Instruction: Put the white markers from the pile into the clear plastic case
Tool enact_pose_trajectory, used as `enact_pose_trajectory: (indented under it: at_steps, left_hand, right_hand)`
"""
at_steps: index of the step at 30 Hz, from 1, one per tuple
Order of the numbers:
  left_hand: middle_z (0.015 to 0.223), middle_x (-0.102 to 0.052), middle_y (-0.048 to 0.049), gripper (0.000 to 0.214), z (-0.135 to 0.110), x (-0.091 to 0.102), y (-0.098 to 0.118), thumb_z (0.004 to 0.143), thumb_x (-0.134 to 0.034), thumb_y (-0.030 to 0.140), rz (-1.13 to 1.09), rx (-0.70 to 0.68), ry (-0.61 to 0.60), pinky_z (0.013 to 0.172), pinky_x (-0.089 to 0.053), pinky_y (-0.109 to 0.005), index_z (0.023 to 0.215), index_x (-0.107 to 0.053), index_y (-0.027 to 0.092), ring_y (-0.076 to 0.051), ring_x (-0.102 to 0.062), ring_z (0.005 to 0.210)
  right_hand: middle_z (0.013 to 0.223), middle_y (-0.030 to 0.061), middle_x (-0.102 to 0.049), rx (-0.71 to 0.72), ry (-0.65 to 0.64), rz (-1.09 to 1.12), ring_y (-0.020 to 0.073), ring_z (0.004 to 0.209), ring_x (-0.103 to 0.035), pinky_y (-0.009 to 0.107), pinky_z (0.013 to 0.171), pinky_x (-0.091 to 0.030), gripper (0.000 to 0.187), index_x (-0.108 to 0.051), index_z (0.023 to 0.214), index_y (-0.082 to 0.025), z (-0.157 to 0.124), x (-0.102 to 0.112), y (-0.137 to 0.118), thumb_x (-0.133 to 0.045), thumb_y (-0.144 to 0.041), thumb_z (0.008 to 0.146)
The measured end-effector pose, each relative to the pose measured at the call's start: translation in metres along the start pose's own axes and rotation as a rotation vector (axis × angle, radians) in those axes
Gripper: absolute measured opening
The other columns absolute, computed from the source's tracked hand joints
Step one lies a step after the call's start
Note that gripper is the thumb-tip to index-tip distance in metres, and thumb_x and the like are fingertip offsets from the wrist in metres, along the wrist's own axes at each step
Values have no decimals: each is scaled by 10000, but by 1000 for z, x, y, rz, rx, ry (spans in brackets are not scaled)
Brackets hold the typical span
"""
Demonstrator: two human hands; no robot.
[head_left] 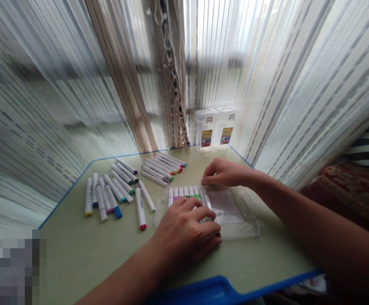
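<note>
A clear plastic case (251,231) lies open on the table, with a row of white markers (186,192) standing side by side in its left part. My left hand (189,226) lies over these markers, fingers apart and reaching right. Its fingertips touch the near end of the rightmost marker (206,200). At the case's far edge, my right hand (224,173) has bent, closed fingers, their tips down by the far end of that same marker. What they pinch, if anything, is hidden. The case's right part shows a bare pale bottom.
Several loose markers (111,190) are scattered on the table (76,254) at left, and another group (163,167) lies behind the case. Two clear cases with labels (206,137) stand upright at the back. String curtains (60,84) hang beyond the blue table edge.
</note>
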State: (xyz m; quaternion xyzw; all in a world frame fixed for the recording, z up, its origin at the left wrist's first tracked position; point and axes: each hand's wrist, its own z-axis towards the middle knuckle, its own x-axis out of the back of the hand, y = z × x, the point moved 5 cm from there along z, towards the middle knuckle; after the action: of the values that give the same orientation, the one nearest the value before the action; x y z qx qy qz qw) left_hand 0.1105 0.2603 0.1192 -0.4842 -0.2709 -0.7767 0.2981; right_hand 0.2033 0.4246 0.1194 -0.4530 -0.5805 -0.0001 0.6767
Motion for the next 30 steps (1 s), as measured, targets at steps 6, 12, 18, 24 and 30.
enact_pose_trajectory:
  at_steps: [6,12,18,24,30]
  left_hand:
    - [1012,-711,-32,148,1,-1,-2,884,-609,320,1,11,-26,799,-449,-357,923,-704,214,-198,-593,935]
    - [1010,-695,-50,203,0,-3,-5,892,-590,356,-42,0,-39,812,-465,-335,942,-686,185,-189,-595,918]
    - [1029,-699,-46,328,-2,3,-7,888,-574,470,-88,29,6,779,-468,-344,996,-694,184,-203,-605,906]
    - [985,-707,-64,281,-2,12,-14,921,-539,394,-84,96,35,791,-465,-345,988,-708,179,-197,-611,882]
    - [934,-701,-63,233,-6,21,-35,923,-520,316,-26,299,106,829,-469,-348,954,-708,183,-210,-621,902]
  right_hand:
    - [637,29,-662,27,48,-49,140,589,-524,244,539,-377,285,-760,746,-110,3,-4,-4,-606,-346,790]
    - [648,36,-662,24,83,-31,144,593,-535,251,543,-387,295,-727,756,-109,3,-7,-6,-570,-350,818]
    - [656,36,-649,45,98,0,146,597,-525,260,548,-391,318,-712,768,-117,3,-12,-7,-571,-393,835]
    - [658,48,-667,68,164,-33,160,611,-565,268,578,-426,309,-710,752,-130,3,-11,-12,-562,-385,846]
    - [717,73,-716,108,211,-21,189,659,-631,289,639,-475,290,-726,794,-134,4,-13,-11,-564,-368,847]
